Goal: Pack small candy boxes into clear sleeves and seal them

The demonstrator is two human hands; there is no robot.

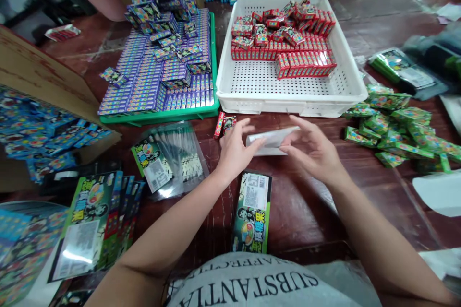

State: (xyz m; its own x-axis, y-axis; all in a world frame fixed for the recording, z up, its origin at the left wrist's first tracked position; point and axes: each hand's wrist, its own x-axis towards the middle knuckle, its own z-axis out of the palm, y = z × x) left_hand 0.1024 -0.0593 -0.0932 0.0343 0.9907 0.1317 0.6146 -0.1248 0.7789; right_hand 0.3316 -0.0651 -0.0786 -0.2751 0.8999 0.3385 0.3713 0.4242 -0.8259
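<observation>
My left hand (236, 149) and my right hand (312, 149) hold a clear plastic bag (271, 140) between them above the dark red table, each gripping one end with curled fingers. Just beyond my left hand lie two small red boxes (224, 124). A packed green bag (252, 211) lies flat on the table below my hands. The white perforated tray (288, 96) with rows of red boxes (288, 41) stands right behind the hands.
A green tray (162, 116) piled with purple boxes (165, 62) stands at the back left. Empty printed bags (169, 158) and packed bags (97, 220) lie left. Green boxes (396, 129) are scattered right. A cardboard carton of blue boxes (43, 129) sits far left.
</observation>
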